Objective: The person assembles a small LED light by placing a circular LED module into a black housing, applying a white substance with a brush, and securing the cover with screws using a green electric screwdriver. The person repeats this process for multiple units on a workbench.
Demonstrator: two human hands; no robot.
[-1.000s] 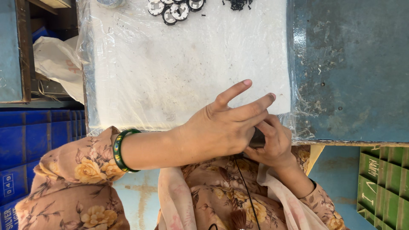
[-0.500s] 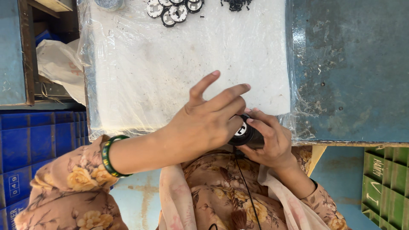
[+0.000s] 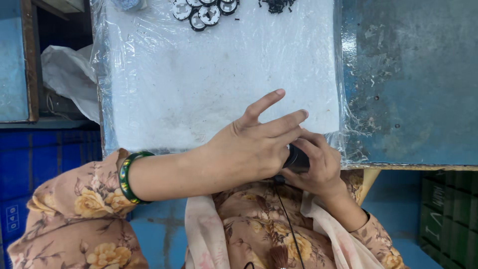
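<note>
My left hand (image 3: 244,149), with a green bangle (image 3: 127,177) on its wrist, reaches across from the left. Two of its fingers are stretched out and the others are curled onto a small black round part (image 3: 297,159). My right hand (image 3: 321,167) grips that part from the right, at the near edge of a white board wrapped in clear plastic (image 3: 214,89). Most of the part is hidden by my fingers. A thin black cord (image 3: 286,219) runs down from it over my flowered clothes.
Several round black-and-white parts (image 3: 204,11) and a heap of small black pieces (image 3: 276,5) lie at the board's far edge. A worn blue metal table (image 3: 408,84) lies to the right, with a green crate (image 3: 450,209) below it. A white bag (image 3: 67,79) and blue crates (image 3: 30,174) are on the left.
Half a second ago my left hand sat further left and the part's white ring showed in my right hand. Now the left hand has moved right and covers it.
</note>
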